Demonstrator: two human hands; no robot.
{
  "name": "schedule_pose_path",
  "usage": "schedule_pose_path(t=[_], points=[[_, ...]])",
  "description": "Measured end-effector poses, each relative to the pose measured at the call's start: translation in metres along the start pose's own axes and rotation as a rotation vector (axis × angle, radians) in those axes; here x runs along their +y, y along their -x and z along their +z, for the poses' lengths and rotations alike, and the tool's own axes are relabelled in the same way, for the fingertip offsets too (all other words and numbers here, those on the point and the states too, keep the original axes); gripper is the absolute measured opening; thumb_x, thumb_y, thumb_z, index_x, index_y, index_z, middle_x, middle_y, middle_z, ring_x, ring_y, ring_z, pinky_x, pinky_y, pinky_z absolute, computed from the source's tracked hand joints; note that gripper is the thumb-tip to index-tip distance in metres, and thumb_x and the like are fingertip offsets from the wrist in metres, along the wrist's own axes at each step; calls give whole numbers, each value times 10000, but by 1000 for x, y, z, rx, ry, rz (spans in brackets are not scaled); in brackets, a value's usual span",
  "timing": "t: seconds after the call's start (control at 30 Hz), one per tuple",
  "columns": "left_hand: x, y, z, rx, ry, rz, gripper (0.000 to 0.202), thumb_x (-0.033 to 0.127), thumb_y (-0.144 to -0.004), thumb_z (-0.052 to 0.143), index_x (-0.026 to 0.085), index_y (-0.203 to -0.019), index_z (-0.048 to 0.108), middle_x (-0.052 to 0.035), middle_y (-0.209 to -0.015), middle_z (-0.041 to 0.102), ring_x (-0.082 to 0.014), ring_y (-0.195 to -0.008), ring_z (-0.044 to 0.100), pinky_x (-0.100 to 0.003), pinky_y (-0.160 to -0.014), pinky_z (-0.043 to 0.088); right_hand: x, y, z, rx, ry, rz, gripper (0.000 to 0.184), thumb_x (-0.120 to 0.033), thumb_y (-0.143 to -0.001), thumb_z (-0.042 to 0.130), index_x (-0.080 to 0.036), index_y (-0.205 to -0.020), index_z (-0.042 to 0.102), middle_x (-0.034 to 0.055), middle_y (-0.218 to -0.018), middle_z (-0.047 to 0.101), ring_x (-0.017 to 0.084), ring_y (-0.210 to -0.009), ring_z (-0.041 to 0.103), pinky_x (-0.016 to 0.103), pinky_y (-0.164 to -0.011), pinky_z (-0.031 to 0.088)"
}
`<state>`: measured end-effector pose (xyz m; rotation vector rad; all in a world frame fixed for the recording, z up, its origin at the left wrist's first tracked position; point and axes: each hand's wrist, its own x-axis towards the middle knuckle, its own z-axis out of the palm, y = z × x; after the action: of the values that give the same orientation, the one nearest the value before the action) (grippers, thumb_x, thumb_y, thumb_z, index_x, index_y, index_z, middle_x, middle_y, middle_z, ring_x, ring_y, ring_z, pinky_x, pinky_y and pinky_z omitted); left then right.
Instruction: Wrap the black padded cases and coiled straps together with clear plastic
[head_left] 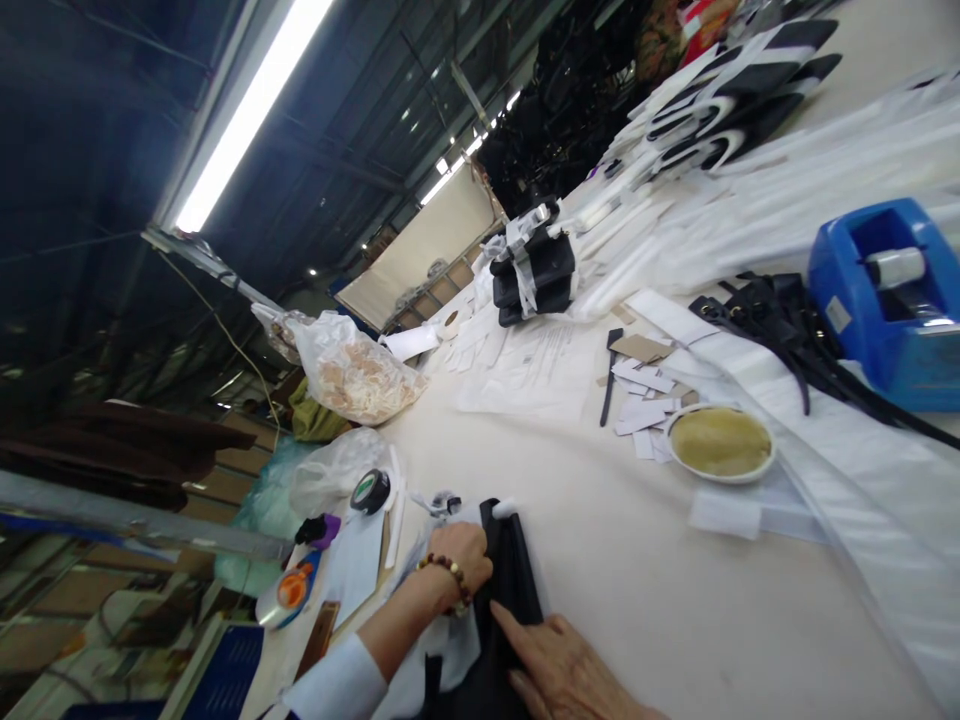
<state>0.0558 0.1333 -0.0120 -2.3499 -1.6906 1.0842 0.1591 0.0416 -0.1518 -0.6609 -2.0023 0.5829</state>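
Observation:
At the bottom of the head view lies a black leather bag, partly cut off by the frame. White wrapping sheet sits along its left side, and a white roll end pokes out at its top. My left hand, with a beaded bracelet at the wrist, is closed at the bag's left edge; its fingertips are partly hidden. From the right, my right hand rests against the bag, index finger and thumb apart on the black leather. Buckle-like metal parts show just beyond my left hand.
A wrapped black handbag stands farther along the table. To the right are a dish of yellowish paste, paper scraps, black straps and a blue tape dispenser. At left lie a tape measure and a plastic bag of scraps.

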Motion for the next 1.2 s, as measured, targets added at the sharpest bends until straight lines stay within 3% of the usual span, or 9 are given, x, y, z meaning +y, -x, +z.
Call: schedule_pose_path(t=[0.1,0.17,0.4,0.5,0.63,0.73,0.9,1.03,1.2], points=[[-1,0,-15,-173,21,-220,199,316,-843,573,123,-801,598,-11,-766,617,-126,-701,605,-281,-624,518,1,1,5,-25,45,-24,749,-149,-804,461,-90,-1386,-6,52,-878,677,183,-691,637,304,-622,416],[1,-1,-25,-249,52,-285,193,315,-833,585,123,-813,602,-15,-792,625,-131,-725,609,-286,-641,520,2,2,9,-43,52,-37,763,-172,-812,479,-85,-1387,-16,60,-902,677,179,-686,637,302,-626,412],[16,-2,-41,-335,97,-341,169,290,-826,599,131,-883,608,-39,-926,634,-165,-867,612,-332,-739,520,-1,4,34,-208,163,-86,634,-291,-807,562,-98,-1342,282,173,-1083,635,245,-844,648,344,-706,456],[17,-1,-42,-301,90,-314,175,285,-835,586,128,-910,609,-53,-978,632,-180,-928,600,-371,-797,507,-4,-10,22,-195,175,-84,549,-256,-758,597,-95,-1251,417,119,-930,680,218,-730,645,307,-608,450],[12,0,-43,-258,97,-260,200,312,-837,579,129,-911,612,-58,-988,635,-188,-955,593,-395,-833,490,1,-40,-15,-107,189,-77,258,-77,-821,412,-112,-1052,521,77,-877,639,169,-710,581,277,-589,410],[8,-1,-43,-251,110,-234,207,323,-840,575,127,-896,612,-55,-970,637,-181,-930,599,-388,-819,494,10,-59,-32,-80,225,-210,253,-64,-868,347,-135,-1037,521,61,-889,625,165,-688,538,293,-576,381],[3,2,-38,-250,130,-225,212,332,-848,562,128,-876,610,-49,-939,637,-171,-894,604,-370,-791,503,18,-73,-35,-79,279,-403,235,-100,-885,371,-134,-1050,534,51,-866,617,175,-678,507,312,-509,324],[-3,10,-32,-222,139,-239,214,328,-864,537,128,-904,604,-55,-967,628,-175,-913,595,-377,-806,495,16,-79,-36,-112,296,-530,196,-114,-884,381,-145,-900,574,36,-823,604,162,-657,501,303,-478,308],[-6,7,-37,-265,153,-232,202,321,-859,546,134,-908,602,-52,-972,622,-172,-906,593,-371,-796,499,18,-92,-44,-193,327,-631,175,-109,-879,386,-135,-888,559,45,-830,590,159,-690,535,285,-459,330]])
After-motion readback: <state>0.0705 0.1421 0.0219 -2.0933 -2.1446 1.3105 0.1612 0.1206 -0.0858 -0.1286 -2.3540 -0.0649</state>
